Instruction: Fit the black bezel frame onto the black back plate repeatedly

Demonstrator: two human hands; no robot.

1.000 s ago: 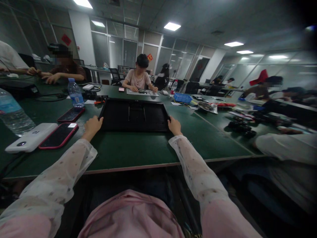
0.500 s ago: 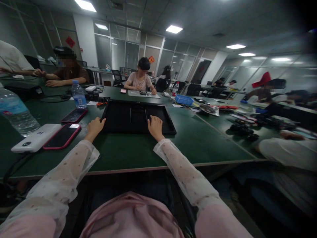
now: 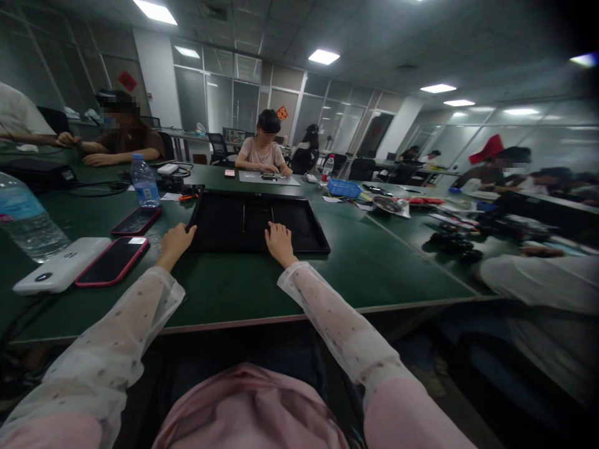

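A flat black panel (image 3: 299, 219), like the back of a monitor, lies on the green table (image 3: 243, 284) in front of me. My left hand (image 3: 175, 241) rests at its near left corner, fingers on the edge. My right hand (image 3: 279, 242) lies flat on the panel's near middle, fingers spread, holding nothing. Both arms are in sheer dotted sleeves.
To my left lie a red-cased phone (image 3: 112, 260), a white power bank (image 3: 58, 272), a second phone (image 3: 135, 220) and two water bottles (image 3: 144, 181). A blue tray (image 3: 344, 187) and black parts (image 3: 452, 244) sit to the right. Other people sit around the table.
My right hand left the panel's right corner and slid left onto its near middle. My left hand stayed at the left corner.
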